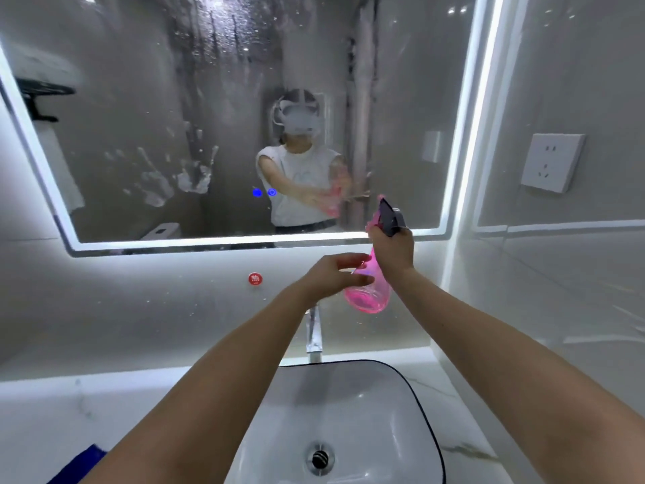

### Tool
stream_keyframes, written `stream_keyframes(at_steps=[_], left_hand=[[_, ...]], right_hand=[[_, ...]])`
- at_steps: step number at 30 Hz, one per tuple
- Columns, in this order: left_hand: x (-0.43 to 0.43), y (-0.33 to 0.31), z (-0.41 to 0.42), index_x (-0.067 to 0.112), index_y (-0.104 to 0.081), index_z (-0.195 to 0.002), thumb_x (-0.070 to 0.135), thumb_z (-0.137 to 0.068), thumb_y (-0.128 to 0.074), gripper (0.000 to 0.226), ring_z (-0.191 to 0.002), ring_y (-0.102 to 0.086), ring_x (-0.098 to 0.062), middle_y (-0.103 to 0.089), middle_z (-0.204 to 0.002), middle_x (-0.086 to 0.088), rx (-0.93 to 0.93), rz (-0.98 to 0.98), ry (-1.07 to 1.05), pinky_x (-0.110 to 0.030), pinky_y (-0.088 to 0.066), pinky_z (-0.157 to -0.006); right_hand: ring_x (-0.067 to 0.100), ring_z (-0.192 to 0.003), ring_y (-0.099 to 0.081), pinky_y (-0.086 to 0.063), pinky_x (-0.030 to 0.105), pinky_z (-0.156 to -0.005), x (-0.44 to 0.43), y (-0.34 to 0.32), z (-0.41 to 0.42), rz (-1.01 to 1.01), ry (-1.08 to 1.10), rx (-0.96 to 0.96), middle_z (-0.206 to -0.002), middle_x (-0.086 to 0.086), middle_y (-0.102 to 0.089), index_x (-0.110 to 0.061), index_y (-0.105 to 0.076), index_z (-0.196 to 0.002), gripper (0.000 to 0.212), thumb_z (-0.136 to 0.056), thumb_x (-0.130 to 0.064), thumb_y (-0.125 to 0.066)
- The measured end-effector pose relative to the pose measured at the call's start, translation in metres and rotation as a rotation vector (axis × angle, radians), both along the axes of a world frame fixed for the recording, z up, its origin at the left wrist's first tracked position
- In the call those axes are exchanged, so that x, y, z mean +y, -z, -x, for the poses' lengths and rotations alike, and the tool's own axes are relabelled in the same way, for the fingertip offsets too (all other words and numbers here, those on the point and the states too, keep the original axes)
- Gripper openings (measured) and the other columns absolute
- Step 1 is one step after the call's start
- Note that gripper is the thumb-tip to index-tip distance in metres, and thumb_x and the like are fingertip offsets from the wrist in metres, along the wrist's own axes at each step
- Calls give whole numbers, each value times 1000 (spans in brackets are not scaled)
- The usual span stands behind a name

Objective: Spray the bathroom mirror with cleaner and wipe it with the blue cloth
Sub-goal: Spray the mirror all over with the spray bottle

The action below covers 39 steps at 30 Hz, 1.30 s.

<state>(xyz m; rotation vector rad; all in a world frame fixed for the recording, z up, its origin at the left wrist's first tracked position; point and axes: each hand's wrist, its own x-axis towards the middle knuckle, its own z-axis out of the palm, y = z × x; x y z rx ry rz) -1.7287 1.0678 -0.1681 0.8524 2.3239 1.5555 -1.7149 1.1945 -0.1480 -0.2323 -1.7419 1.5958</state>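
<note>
- While the right hand keeps its grip wrapped round the neck of the spray bottle, the bottle's long axis tilts upward and its nozzle faces the mirror just ahead.
- Left hand: grip loosely spread at the bottle body; contact uncertain.
- Handprints: up-left of the grip, unobstructed.
- Blue cloth: on the desk, far below-left, nearer the left hand.

Smeared glass mirror, translucent pink plastic bottle, glossy ceramic basin.
</note>
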Motion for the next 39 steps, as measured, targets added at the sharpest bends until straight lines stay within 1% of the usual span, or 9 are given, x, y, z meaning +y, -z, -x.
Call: stream_keyframes(at_steps=[6,11,14,19,22,25,29,35,39], left_hand=[[-45,-18,4,24,-57,-126,17,-77,-74,52,-108,-56,-5,-61,-121,7,9,-57,-101,-25,-40,-93],[-90,-34,4,23,-56,-128,14,-80,-71,51,-102,-55,0,-61,-120,10,30,-85,-177,-6,-42,-72],[-113,-37,7,18,-55,-129,12,-78,-73,55,-113,-55,-6,-60,-125,3,45,-123,-235,-21,-42,-91],[-150,-47,10,18,-56,-129,13,-77,-74,55,-109,-57,-6,-62,-123,3,58,-124,-300,-24,-42,-93],[-175,-57,9,21,-54,-130,16,-78,-74,56,-110,-56,-7,-61,-125,4,82,-55,-335,-26,-41,-94],[-198,-67,8,19,-53,-131,15,-78,-74,57,-111,-55,-9,-59,-128,1,89,-35,-372,-27,-40,-97],[-233,-74,7,18,-55,-129,15,-76,-76,57,-112,-55,-9,-59,-128,1,95,-24,-436,-30,-39,-103],[-286,-83,2,17,-54,-130,12,-78,-73,55,-109,-56,-7,-61,-123,2,108,-8,-494,-26,-39,-101],[-318,-85,1,20,-57,-128,13,-78,-73,53,-110,-57,-9,-63,-119,3,118,-15,-534,-28,-40,-100]], right_hand=[[17,-53,-33,-31,28,-53,-46,-21,21,-38,-92,21,-57,2,-37,-11,-48,-68,15,-80,-4,-54],[7,-45,-29,-29,20,-47,-88,-37,36,-43,-199,61,-47,-6,-35,-18,-42,-56,32,-79,-1,-56],[4,-42,-31,-29,16,-46,-113,-45,42,-54,-261,91,-44,-10,-37,-18,-45,-59,30,-81,-2,-56],[1,-40,-38,-30,7,-44,-153,-55,54,-52,-282,132,-43,-12,-44,-13,-49,-85,13,-80,-4,-58],[1,-42,-39,-35,13,-49,-174,-60,59,-24,-337,119,-45,-12,-43,-14,-51,-88,12,-82,-8,-59],[0,-44,-40,-37,18,-55,-200,-67,60,31,-406,102,-45,-13,-45,-16,-53,-78,11,-84,-7,-58],[8,-50,-42,-37,24,-56,-238,-75,58,97,-460,98,-54,-2,-47,-14,-53,-66,20,-81,-2,-57],[10,-62,-50,-42,27,-67,-295,-82,58,145,-564,68,-69,3,-56,-14,-58,-74,14,-86,-6,-58],[17,-70,-50,-46,36,-74,-326,-88,58,120,-632,38,-69,4,-54,-22,-55,-69,22,-87,-11,-59]])
